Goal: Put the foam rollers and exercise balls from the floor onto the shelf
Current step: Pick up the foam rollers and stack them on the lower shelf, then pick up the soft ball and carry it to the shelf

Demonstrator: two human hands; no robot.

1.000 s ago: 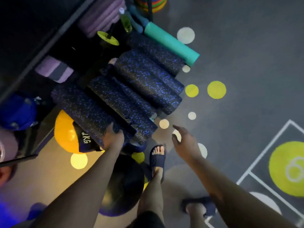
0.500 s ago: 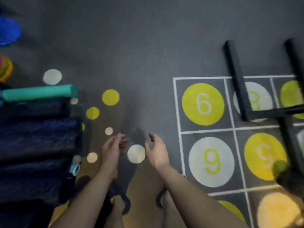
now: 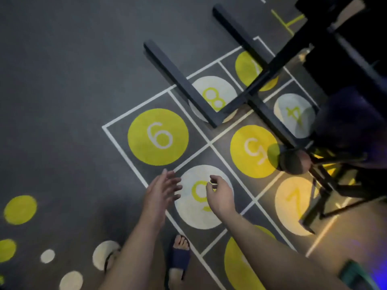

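**Empty hands, dim floor, bars underfoot**

A foot could catch the black metal frame (image 3: 180, 82) lying across the grey numbered hopscotch floor (image 3: 62, 80), since the light is poor.

Two hands, both empty: left hand (image 3: 163, 191) has straight fingers, right hand (image 3: 222, 195) is loosely curled. No foam rollers are in view. One dark round blurred shape (image 3: 294, 162) under the frame may be a ball.

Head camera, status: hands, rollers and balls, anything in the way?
Left hand open, empty. Right hand loosely curled, empty. No rollers in view. Black metal frame stands ahead over the numbered floor squares.
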